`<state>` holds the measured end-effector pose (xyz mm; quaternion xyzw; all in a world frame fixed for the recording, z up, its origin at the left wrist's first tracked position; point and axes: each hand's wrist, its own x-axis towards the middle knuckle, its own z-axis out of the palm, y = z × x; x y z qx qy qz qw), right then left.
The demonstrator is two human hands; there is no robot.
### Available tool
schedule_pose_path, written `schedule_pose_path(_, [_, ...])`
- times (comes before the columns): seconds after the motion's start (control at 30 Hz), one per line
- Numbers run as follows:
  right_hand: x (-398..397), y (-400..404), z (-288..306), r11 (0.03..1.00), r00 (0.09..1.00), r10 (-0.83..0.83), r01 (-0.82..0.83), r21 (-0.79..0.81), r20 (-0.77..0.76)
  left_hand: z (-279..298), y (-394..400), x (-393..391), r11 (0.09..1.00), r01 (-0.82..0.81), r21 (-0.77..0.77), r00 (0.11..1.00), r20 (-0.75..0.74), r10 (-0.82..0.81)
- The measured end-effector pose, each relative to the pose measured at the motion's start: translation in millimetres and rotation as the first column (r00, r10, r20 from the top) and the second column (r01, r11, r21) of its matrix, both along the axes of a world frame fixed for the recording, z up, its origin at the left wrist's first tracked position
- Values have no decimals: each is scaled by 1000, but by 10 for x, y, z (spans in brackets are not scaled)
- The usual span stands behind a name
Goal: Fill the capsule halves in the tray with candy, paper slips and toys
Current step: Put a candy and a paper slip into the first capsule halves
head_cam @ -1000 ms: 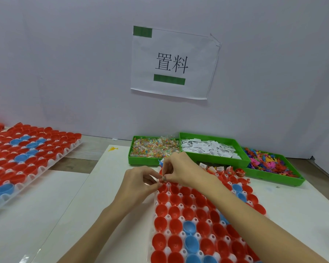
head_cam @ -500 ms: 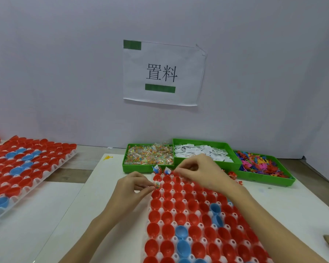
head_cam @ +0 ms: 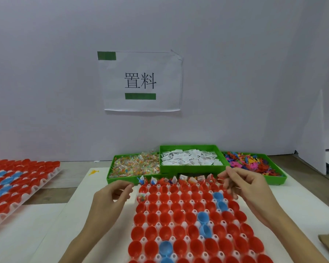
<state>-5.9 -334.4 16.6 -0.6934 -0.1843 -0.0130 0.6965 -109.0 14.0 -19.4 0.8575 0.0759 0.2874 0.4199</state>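
On the white table [head_cam: 106, 234] your supply bins sit just beyond both hands for short reaches; left hand [head_cam: 110, 198] and right hand [head_cam: 243, 185], loosely curled, hold nothing visible over the tray [head_cam: 141, 217].

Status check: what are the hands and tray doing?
Left hand and right hand empty, fingers loose. Tray: far row filled, rest mostly empty. Nothing blocking.

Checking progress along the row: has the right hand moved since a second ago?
Yes. The right hand went right along the tray's far row, from its left corner towards the toy bin.
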Motion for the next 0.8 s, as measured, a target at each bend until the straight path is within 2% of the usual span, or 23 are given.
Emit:
schedule_pose_path(0.1, [32,-29,-38,999,1000,-20,20,33,-4,166,4,304,986,-71,153,996,71,60])
schedule_pose_path(0.17, [38,-33,-41,999,1000,-26,26,46,-3,276,12,612,958,-86,274,996,55,74])
schedule_pose_path(0.23, [32,-32,-40,998,1000,-28,28,51,-3,356,49,906,917,-65,393,997,-20,79])
schedule_pose_path(0.33, [26,-37,-47,999,1000,-30,30,44,-2,408,90,1146,846,67,529,969,-236,71])
schedule_pose_path(0.4, [37,-50,-51,998,1000,-31,31,47,-3,404,88,1180,791,121,600,950,-300,83])
schedule_pose_path(0.53, [54,-52,-56,998,999,-46,46,47,-12,373,106,1149,781,113,614,953,-290,89])
schedule_pose_path(0.63, [51,-50,-55,998,999,-48,49,45,-12,381,128,1083,832,41,554,967,-231,107])
schedule_pose_path(0.8, [38,-53,-53,997,998,-56,56,45,-15,405,86,839,889,-80,451,995,-23,101])
